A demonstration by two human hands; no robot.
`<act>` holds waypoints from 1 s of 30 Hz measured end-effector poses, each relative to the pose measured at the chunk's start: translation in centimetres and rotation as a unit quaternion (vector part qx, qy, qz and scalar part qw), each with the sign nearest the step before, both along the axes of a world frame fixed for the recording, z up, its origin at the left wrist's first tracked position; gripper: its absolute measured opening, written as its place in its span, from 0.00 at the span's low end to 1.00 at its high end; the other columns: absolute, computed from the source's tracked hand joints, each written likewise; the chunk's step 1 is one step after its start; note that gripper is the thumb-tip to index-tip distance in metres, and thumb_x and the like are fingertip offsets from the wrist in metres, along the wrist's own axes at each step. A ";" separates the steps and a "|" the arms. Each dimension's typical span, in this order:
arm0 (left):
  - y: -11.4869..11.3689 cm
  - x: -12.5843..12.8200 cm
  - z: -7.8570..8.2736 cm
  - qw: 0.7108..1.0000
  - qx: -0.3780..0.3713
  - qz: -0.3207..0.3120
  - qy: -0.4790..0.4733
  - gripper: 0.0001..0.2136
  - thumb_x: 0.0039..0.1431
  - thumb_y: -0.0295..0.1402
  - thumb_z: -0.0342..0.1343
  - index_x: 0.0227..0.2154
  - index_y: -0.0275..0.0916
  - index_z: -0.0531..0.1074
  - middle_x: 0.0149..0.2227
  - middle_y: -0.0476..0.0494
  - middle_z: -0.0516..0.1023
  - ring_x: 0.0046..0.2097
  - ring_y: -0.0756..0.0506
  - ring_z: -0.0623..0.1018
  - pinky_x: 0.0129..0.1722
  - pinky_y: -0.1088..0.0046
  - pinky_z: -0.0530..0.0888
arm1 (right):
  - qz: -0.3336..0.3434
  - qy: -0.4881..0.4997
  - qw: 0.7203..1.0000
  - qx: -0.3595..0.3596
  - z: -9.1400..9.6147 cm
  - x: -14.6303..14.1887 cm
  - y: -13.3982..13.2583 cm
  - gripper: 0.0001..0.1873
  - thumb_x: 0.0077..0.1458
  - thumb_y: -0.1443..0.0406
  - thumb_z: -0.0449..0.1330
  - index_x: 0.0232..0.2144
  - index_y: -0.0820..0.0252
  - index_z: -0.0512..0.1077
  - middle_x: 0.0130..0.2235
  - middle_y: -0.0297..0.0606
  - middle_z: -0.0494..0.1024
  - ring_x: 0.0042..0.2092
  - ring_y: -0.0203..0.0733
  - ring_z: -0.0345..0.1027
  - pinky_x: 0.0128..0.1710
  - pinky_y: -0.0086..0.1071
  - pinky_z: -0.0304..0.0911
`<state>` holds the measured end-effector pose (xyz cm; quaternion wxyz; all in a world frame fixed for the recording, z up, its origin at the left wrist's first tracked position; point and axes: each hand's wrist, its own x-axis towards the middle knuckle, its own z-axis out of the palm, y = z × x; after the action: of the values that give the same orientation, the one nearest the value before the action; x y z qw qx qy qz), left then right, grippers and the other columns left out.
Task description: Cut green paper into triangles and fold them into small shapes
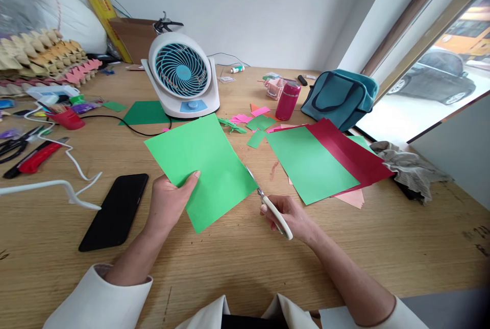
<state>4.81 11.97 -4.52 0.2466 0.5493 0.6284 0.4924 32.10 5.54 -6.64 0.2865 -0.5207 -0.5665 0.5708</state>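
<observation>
My left hand [168,201] pinches the near left edge of a green paper sheet [202,166], holding it tilted above the wooden table [237,257]. My right hand [291,219] grips white-handled scissors [273,209], whose blades reach the sheet's right edge. Whether the blades are apart is hidden by the paper.
A black phone [115,210] lies left of my hand. A white and blue desk fan [182,76] stands behind the sheet. Green and red sheets [329,158] lie to the right, with a red bottle [288,100], a teal bag [339,97] and a grey cloth [411,168]. Tools and cables crowd the left.
</observation>
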 end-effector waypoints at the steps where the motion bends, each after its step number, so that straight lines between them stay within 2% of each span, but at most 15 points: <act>1: 0.0 0.0 0.0 1.000 -0.001 0.000 -0.002 0.09 0.46 0.40 0.66 0.22 0.43 0.73 0.29 0.47 0.83 0.34 0.38 0.80 0.31 0.68 0.74 | 0.000 -0.002 1.000 0.000 0.0 0.0 0.0 0.24 0.59 0.47 0.58 0.22 0.58 0.62 0.20 0.30 0.66 0.22 0.34 0.61 0.22 0.28 0.53; 13: 0.1 -0.3 -0.4 1.000 -0.011 0.004 -0.002 0.10 0.47 0.42 0.65 0.22 0.42 0.74 0.29 0.47 0.83 0.34 0.38 0.81 0.31 0.69 0.74 | 0.003 0.014 1.000 -0.014 0.4 0.0 0.0 0.24 0.58 0.47 0.59 0.23 0.59 0.64 0.20 0.29 0.66 0.22 0.33 0.62 0.21 0.27 0.52; 18: 0.3 -0.5 -0.3 0.999 -0.017 0.017 0.025 0.11 0.46 0.43 0.63 0.23 0.42 0.74 0.30 0.46 0.84 0.35 0.37 0.82 0.32 0.68 0.75 | 0.002 0.012 1.000 -0.018 0.4 0.1 0.0 0.23 0.58 0.47 0.59 0.24 0.60 0.65 0.20 0.28 0.65 0.22 0.33 0.63 0.21 0.27 0.53; 30: 0.1 -0.2 0.1 0.999 -0.005 0.025 0.047 0.12 0.45 0.44 0.62 0.20 0.42 0.72 0.28 0.45 0.83 0.33 0.37 0.82 0.30 0.67 0.76 | -0.002 0.023 0.999 -0.035 0.2 0.1 0.1 0.26 0.54 0.45 0.60 0.22 0.59 0.62 0.20 0.28 0.64 0.21 0.31 0.61 0.20 0.26 0.55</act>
<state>4.61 12.05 -4.37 0.2073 0.5542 0.6557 0.4690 32.21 5.63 -6.46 0.2825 -0.5184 -0.5384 0.6012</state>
